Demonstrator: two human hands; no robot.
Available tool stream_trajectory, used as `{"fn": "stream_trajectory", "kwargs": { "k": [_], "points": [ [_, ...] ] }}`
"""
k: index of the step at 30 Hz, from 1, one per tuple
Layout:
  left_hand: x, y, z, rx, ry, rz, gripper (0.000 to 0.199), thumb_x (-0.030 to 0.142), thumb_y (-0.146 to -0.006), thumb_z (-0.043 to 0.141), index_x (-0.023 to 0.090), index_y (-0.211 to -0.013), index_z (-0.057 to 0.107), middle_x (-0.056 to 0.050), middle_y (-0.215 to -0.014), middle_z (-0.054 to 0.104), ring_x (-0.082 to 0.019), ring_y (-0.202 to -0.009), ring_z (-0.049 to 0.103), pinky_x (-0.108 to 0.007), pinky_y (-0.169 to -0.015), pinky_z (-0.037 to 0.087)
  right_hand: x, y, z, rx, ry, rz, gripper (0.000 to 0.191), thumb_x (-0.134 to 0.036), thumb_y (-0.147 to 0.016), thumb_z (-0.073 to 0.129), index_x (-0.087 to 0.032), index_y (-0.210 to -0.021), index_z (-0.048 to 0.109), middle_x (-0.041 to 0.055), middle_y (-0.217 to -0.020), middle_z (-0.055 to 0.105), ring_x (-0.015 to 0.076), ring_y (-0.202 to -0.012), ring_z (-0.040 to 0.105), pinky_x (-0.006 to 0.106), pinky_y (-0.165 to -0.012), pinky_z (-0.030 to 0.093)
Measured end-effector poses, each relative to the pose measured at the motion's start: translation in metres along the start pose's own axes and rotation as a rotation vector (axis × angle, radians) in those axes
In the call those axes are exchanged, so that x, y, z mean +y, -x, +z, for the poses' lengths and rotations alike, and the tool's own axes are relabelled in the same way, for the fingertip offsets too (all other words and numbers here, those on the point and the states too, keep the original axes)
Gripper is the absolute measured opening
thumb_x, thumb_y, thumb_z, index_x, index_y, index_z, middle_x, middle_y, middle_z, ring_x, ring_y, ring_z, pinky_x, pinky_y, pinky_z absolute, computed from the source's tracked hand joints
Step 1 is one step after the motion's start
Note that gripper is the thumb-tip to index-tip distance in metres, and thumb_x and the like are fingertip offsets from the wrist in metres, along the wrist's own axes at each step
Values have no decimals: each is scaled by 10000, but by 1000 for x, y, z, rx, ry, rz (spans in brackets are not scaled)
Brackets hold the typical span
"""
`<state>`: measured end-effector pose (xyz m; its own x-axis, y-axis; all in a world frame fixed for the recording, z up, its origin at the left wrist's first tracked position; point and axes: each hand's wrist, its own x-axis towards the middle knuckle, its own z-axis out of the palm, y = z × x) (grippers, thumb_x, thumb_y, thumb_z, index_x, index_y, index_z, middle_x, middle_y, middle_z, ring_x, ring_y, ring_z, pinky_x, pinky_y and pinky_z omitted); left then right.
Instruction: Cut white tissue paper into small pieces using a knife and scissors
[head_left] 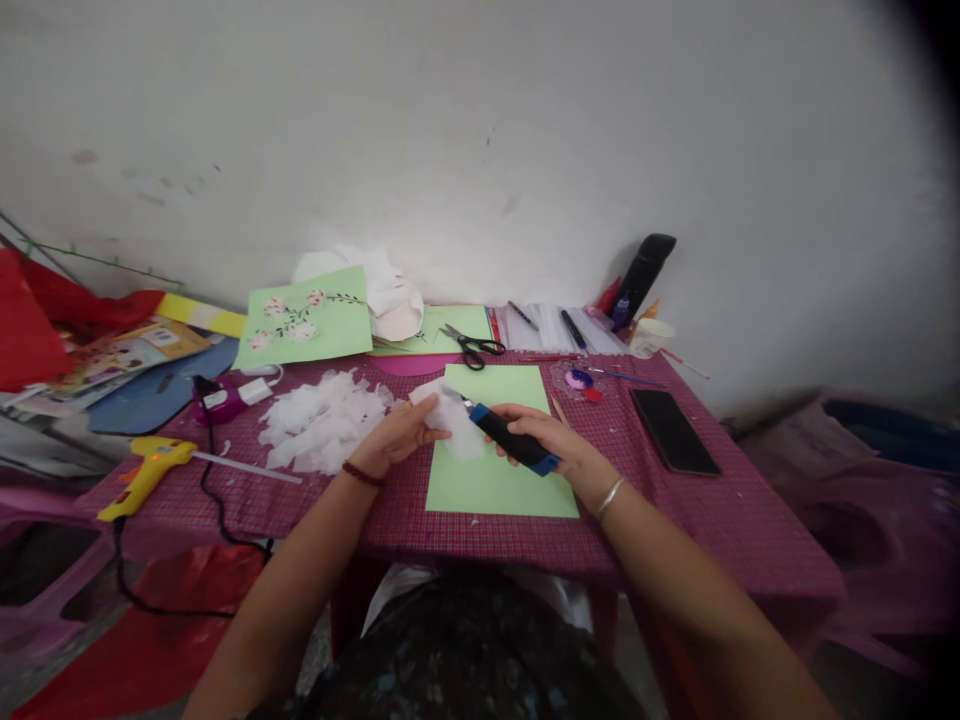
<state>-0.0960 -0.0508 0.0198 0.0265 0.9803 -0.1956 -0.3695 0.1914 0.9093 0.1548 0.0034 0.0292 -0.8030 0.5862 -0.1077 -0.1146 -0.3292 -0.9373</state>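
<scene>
My left hand [405,432] pinches a piece of thin white paper [459,428] above a sheet of light green paper [495,490]. In my right hand [541,432] is a black and blue utility knife [517,442], its blade out and pointing up-left at the white paper. Whether the blade touches the paper I cannot tell. A heap of torn white tissue pieces [324,418] lies left of my left hand. Black-handled scissors [474,348] lie open just beyond the green sheet.
A yellow glue gun [154,470] with its black cord lies at the left edge near a purple power strip [225,398]. A green flower picture [307,318] stands at the back. Rightward are a black phone [675,430], a paint palette [581,380] and a paper cup [651,338].
</scene>
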Motion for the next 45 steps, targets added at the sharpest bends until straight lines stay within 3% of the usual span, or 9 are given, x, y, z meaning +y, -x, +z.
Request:
{"fn": "stream_trajectory", "kwargs": {
  "k": [8, 13, 19, 32, 35, 40, 42, 45],
  "points": [
    [7, 0, -8, 74, 3, 37, 213, 279, -858, 700, 74, -916, 696, -86, -834, 731, -144, -709, 685, -278, -645, 632, -2, 3, 0, -12, 9, -15, 412, -242, -746, 626, -145, -1147, 619, 84, -958, 692, 151, -692, 661, 230, -516, 532],
    [4, 2, -1, 2, -9, 16, 233, 286, -848, 707, 117, -1007, 695, -84, -894, 740, -159, -749, 698, -278, -644, 626, 1, 0, 0, -12, 2, -4, 417, -246, -738, 632, -153, -1145, 623, 75, -929, 698, 155, -675, 669, 224, -498, 530],
    [0, 5, 6, -64, -40, -33, 210, 305, -830, 721, 147, -968, 708, -85, -911, 734, -158, -758, 695, -271, -637, 619, 3, -2, -3, -12, -7, -11, 411, -256, -738, 637, -163, -1138, 619, 72, -933, 700, 162, -685, 673, 232, -495, 534],
    [14, 3, -13, 20, -81, 55, 310, 354, -764, 787, 110, -943, 723, -92, -901, 744, -156, -728, 681, -267, -617, 623, -7, 5, -10, 74, 52, -28, 457, -282, -732, 617, -164, -1172, 601, 80, -944, 701, 153, -673, 648, 243, -514, 509],
    [14, 4, -11, 28, -54, 59, 353, 321, -709, 830, 103, -966, 727, -100, -900, 748, -164, -733, 685, -271, -618, 612, -8, 4, -18, 170, 280, -55, 425, -271, -754, 588, -202, -1172, 615, 68, -989, 690, 165, -708, 644, 269, -553, 508],
    [6, 2, -12, -29, -107, 50, 375, 209, -636, 864, 119, -979, 745, -96, -905, 760, -165, -772, 690, -261, -697, 572, 2, -2, -32, 439, 1142, -154, 426, -135, -732, 617, -209, -1148, 666, 102, -1057, 673, 258, -955, 610, 376, -835, 477],
    [3, 1, -12, -58, -157, 63, 394, 218, -627, 865, 121, -991, 748, -96, -898, 762, -166, -748, 684, -263, -688, 555, 6, -3, -35, 449, 1396, -135, 443, -125, -752, 609, -189, -1187, 658, 137, -1093, 655, 292, -1010, 597, 402, -896, 439],
    [2, 1, -13, -87, -211, 90, 422, 242, -603, 873, 124, -989, 749, -91, -897, 761, -184, -761, 682, -277, -691, 543, 9, -4, -36, 401, 1578, -85, 466, -130, -788, 579, -167, -1250, 630, 163, -1112, 635, 303, -1003, 601, 406, -894, 431]
  ]
}}
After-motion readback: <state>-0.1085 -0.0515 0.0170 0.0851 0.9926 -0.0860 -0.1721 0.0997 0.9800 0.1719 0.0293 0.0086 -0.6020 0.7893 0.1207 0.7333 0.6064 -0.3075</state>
